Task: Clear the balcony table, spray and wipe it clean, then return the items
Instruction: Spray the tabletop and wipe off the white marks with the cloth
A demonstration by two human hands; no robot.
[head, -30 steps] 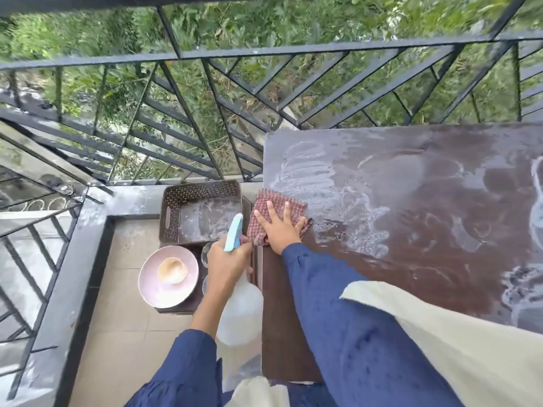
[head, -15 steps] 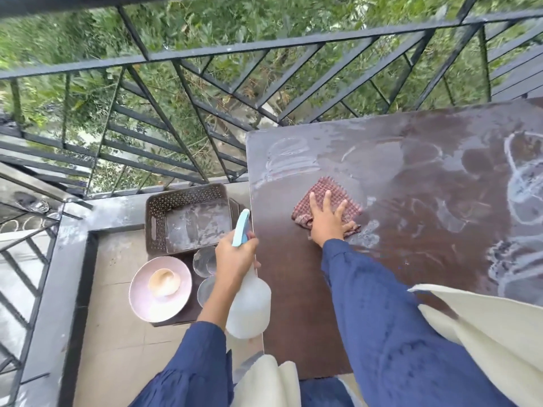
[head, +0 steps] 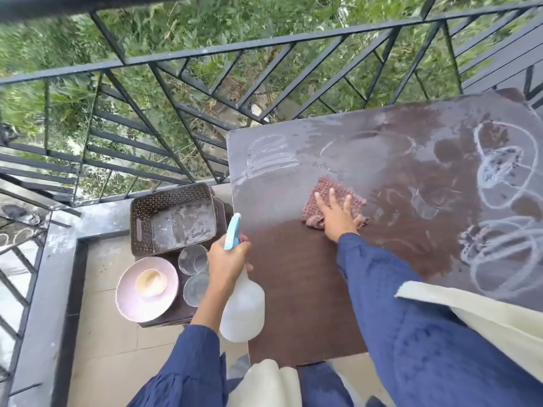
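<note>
Flat on the brown tabletop (head: 293, 289) lies a reddish checked cloth (head: 332, 195), and the right hand (head: 338, 218) presses on it with fingers spread wide, palm down, no pinch at all. Around the cloth the surface is wet: pale foamy streaks and looping rings of spray cover the far and right parts, while the near left part looks dark and clean of foam.

Just off the tabletop's left edge, the left hand (head: 227, 259) has its grip wrapped tight around the neck of a translucent white spray bottle (head: 242, 306) with a light blue trigger head (head: 232, 232); the bottle hangs tilted, its body toward the person.

Left of that, on a low dark stand on the floor, sit the cleared items: a brown perforated basket (head: 141, 227), two clear glasses (head: 192, 258) side by side near the bottle, and a pink plate (head: 129, 304) carrying a small cream bowl (head: 151, 282). Both arms wear blue sleeves. A black metal railing (head: 205, 51) edges the balcony, with green foliage beyond it.
</note>
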